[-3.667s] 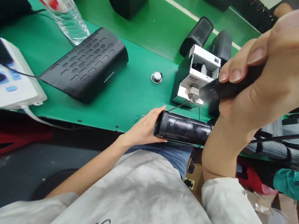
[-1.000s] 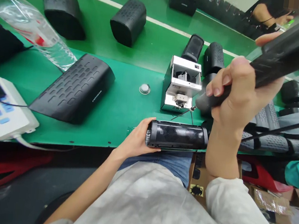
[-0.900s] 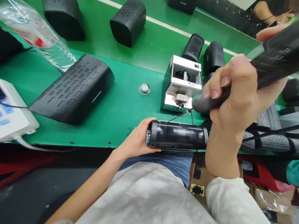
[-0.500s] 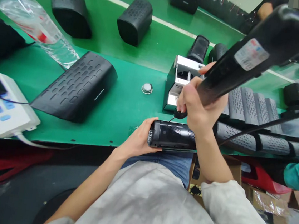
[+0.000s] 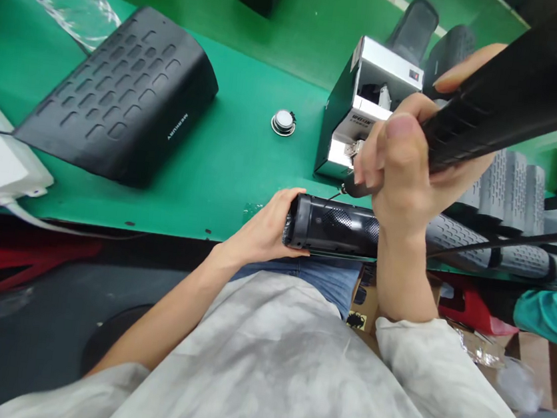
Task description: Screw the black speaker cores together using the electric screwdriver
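Note:
My left hand (image 5: 272,226) grips the left end of a black speaker housing (image 5: 341,228) with a perforated face, at the front edge of the green bench. In my right hand (image 5: 415,161), fingers wrapped round it, is a black electric screwdriver (image 5: 517,95). Its thin bit slants down to the housing's upper edge near the left end; whether the tip touches a screw is too small to tell. Just behind my right hand stands a silver and black box (image 5: 342,119) resembling a screw feeder. A small round silver speaker driver (image 5: 283,122) lies on the bench.
To the left sits a black MERKURY speaker shell (image 5: 125,97), near a clear plastic bottle (image 5: 80,8) and a white power strip (image 5: 3,151). Textured black shells (image 5: 507,188) line the right side. A black cable (image 5: 531,238) crosses there. Another person's teal sleeve (image 5: 550,317) shows at right.
My view has shifted, so the bench sits higher and looks closer. The screwdriver's body has tilted further toward the right, while its bit stays at the housing's upper edge. Both grips are unchanged.

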Action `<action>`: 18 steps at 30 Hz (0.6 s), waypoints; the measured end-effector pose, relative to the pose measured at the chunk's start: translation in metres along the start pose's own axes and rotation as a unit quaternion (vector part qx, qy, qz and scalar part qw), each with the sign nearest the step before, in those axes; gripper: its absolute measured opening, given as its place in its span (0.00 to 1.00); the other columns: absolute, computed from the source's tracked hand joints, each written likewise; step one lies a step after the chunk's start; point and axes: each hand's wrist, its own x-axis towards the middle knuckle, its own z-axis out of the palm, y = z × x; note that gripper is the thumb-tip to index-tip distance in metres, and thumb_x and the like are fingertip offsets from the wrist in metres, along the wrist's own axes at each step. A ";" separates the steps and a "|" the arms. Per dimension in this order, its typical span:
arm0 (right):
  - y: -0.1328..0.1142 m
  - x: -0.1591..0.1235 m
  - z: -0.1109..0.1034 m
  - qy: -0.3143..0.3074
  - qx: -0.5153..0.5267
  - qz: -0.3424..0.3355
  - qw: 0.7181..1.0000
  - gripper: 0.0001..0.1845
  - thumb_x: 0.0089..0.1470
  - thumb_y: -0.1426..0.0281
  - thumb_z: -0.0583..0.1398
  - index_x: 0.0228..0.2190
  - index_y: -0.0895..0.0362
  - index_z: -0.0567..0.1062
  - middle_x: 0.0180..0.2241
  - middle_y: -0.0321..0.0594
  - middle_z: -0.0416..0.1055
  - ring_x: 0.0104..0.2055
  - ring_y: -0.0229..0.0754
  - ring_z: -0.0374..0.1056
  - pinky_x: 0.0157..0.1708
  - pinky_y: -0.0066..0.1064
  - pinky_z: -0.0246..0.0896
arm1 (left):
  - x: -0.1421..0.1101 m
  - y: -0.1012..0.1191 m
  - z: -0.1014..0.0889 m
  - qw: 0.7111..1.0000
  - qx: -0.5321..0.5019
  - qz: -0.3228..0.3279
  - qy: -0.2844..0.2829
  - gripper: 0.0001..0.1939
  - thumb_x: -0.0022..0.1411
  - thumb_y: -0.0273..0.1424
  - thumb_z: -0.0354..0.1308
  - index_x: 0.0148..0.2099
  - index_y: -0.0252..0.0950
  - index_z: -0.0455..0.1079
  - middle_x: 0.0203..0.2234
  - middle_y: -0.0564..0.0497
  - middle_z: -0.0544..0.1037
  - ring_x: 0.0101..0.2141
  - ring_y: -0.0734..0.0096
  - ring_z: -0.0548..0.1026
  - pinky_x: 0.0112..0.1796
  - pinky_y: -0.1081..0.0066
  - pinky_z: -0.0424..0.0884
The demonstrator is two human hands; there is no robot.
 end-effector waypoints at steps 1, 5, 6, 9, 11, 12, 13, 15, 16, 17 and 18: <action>0.000 0.000 -0.001 -0.002 0.004 0.001 1.000 0.20 0.72 0.53 0.74 0.49 0.44 0.71 0.28 0.24 0.58 0.18 0.29 0.55 0.16 0.23 0.55 | 0.000 0.001 -0.001 1.000 0.000 0.001 -0.001 0.66 0.56 0.44 0.88 0.84 0.45 0.53 0.73 0.33 0.70 0.73 0.30 0.74 0.75 0.36 0.73; -0.012 0.008 -0.005 -0.002 0.002 0.004 1.000 0.21 0.68 0.51 0.77 0.50 0.42 0.74 0.26 0.24 0.57 0.17 0.32 0.56 0.15 0.27 0.58 | 0.003 0.011 -0.007 1.000 0.009 -0.006 -0.014 0.64 0.57 0.42 0.87 0.83 0.45 0.53 0.73 0.33 0.71 0.73 0.31 0.75 0.74 0.37 0.74; -0.019 0.013 -0.006 0.003 -0.005 -0.010 1.000 0.18 0.68 0.54 0.76 0.46 0.43 0.74 0.25 0.25 0.57 0.17 0.33 0.56 0.14 0.28 0.58 | 0.004 0.013 -0.009 1.000 0.012 -0.010 -0.018 0.63 0.58 0.42 0.87 0.83 0.45 0.53 0.73 0.33 0.71 0.73 0.31 0.75 0.73 0.37 0.74; -0.038 0.036 -0.011 0.065 -0.011 -0.080 0.995 0.13 0.70 0.67 0.70 0.33 0.48 0.73 0.25 0.30 0.60 0.19 0.35 0.59 0.15 0.29 0.55 | 0.005 0.018 -0.012 1.000 0.015 -0.010 -0.024 0.62 0.59 0.42 0.86 0.83 0.44 0.52 0.73 0.33 0.71 0.73 0.32 0.75 0.73 0.37 0.75; -0.041 0.055 -0.017 0.128 0.001 -0.134 0.983 0.14 0.70 0.73 0.65 0.31 0.47 0.76 0.25 0.31 0.60 0.20 0.34 0.61 0.18 0.27 0.53 | 0.005 0.019 -0.013 1.000 0.013 -0.010 -0.024 0.62 0.59 0.41 0.86 0.83 0.45 0.52 0.74 0.33 0.71 0.73 0.32 0.75 0.74 0.37 0.75; -0.038 0.064 -0.022 0.156 0.007 -0.168 0.973 0.14 0.71 0.75 0.64 0.34 0.45 0.79 0.25 0.30 0.59 0.20 0.34 0.59 0.19 0.27 0.51 | 0.005 0.019 -0.013 1.000 0.012 -0.011 -0.024 0.62 0.59 0.41 0.86 0.83 0.45 0.52 0.74 0.33 0.71 0.74 0.32 0.75 0.74 0.37 0.75; -0.031 0.073 -0.027 0.174 0.007 -0.197 0.965 0.14 0.70 0.77 0.64 0.37 0.43 0.80 0.24 0.29 0.59 0.19 0.33 0.57 0.19 0.27 0.48 | 0.006 0.020 -0.014 1.000 0.011 -0.013 -0.025 0.63 0.58 0.41 0.86 0.83 0.45 0.52 0.75 0.33 0.70 0.74 0.31 0.75 0.74 0.37 0.75; -0.012 0.086 -0.038 0.169 -0.021 -0.212 0.962 0.14 0.71 0.77 0.65 0.45 0.41 0.79 0.28 0.28 0.63 0.19 0.33 0.54 0.18 0.30 0.47 | 0.006 0.021 -0.014 0.999 0.009 -0.018 -0.026 0.62 0.58 0.41 0.86 0.83 0.46 0.52 0.74 0.34 0.71 0.74 0.32 0.75 0.74 0.37 0.75; -0.003 0.090 -0.043 0.160 -0.043 -0.200 0.966 0.13 0.71 0.75 0.65 0.47 0.41 0.77 0.31 0.29 0.67 0.20 0.34 0.54 0.19 0.33 0.49 | 0.006 0.021 -0.014 0.999 0.008 -0.021 -0.026 0.62 0.59 0.41 0.86 0.83 0.46 0.53 0.74 0.34 0.71 0.74 0.32 0.75 0.73 0.37 0.75; 0.005 0.093 -0.047 0.146 -0.069 -0.179 0.970 0.12 0.72 0.72 0.66 0.48 0.40 0.75 0.36 0.31 0.71 0.21 0.35 0.54 0.19 0.36 0.51 | 0.006 0.022 -0.015 0.999 0.007 -0.024 -0.027 0.62 0.59 0.42 0.86 0.83 0.46 0.53 0.74 0.34 0.72 0.74 0.32 0.76 0.73 0.37 0.76; 0.012 0.094 -0.050 0.134 -0.093 -0.159 0.974 0.12 0.72 0.70 0.67 0.49 0.40 0.74 0.42 0.32 0.73 0.22 0.35 0.55 0.19 0.37 0.53 | 0.006 0.022 -0.015 0.999 0.008 -0.027 -0.027 0.62 0.59 0.42 0.86 0.83 0.47 0.53 0.74 0.35 0.72 0.73 0.32 0.76 0.73 0.37 0.76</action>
